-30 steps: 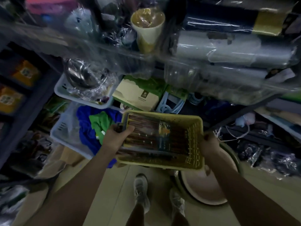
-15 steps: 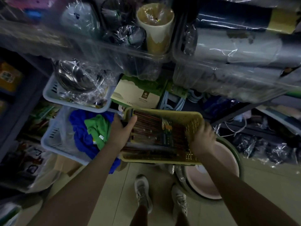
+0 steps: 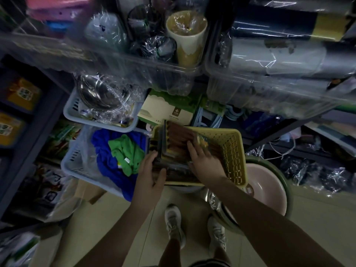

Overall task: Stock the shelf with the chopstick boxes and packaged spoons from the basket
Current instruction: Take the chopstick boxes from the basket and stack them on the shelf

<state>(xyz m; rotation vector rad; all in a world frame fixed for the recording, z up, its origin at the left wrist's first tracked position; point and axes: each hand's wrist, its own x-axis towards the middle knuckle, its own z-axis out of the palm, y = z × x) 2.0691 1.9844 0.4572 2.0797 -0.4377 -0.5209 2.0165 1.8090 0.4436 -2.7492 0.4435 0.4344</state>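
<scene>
Being gripped at its near-left corner by the left hand (image 3: 152, 177), fingers curled round the rim: yellow basket (image 3: 234, 151). Chopstick boxes (image 3: 177, 140) inside are being pressed by the right hand (image 3: 204, 163), fingers spread, nothing grasped. Basket is being held just above the pink basin (image 3: 267, 187).

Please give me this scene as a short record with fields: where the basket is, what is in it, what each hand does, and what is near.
basket: yellow basket, held in front of the shelf
contents: chopstick boxes, dark sticks, one lying on others
left hand: grips the basket's left end and the boxes there
right hand: inside the basket, palm on the boxes
left of basket: white crate with blue and green cloth
below right: pink basin on the floor
</scene>
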